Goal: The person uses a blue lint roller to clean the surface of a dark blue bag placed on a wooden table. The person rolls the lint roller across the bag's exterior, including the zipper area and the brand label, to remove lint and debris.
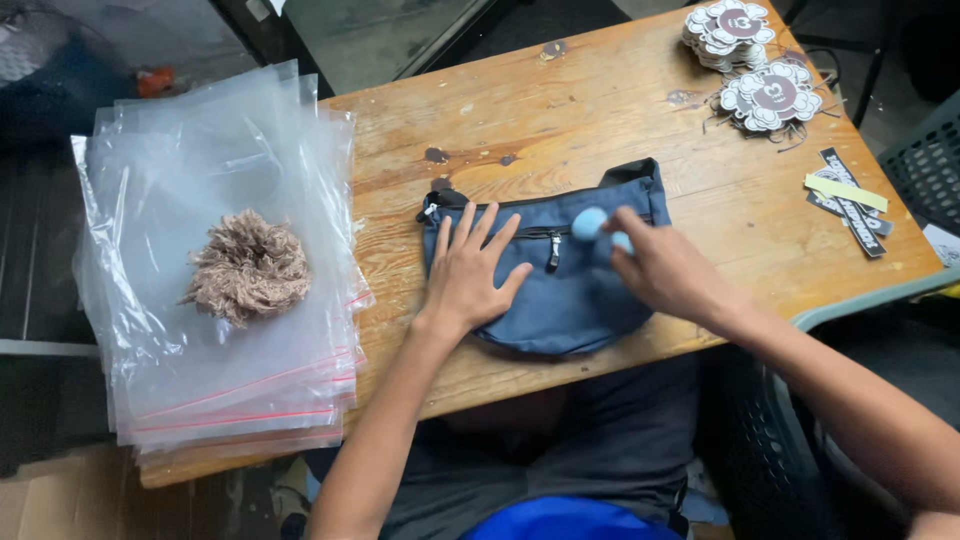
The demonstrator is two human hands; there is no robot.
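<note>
A dark blue fabric pouch bag (560, 300) with a black zipper lies flat on the wooden table (560, 110). My left hand (470, 270) rests flat on the bag's left half, fingers spread. My right hand (665, 268) sits on the bag's right half, its fingers closed around a small light blue pompom (588, 224) near the zipper's end.
A stack of clear plastic zip bags (200, 160) covers the table's left end, with a beige fluffy tuft (248, 268) on top. Round flower-shaped tags (745, 60) lie at the far right corner, black and yellow labels (850, 195) beside them. A dark basket (925, 165) stands at the right.
</note>
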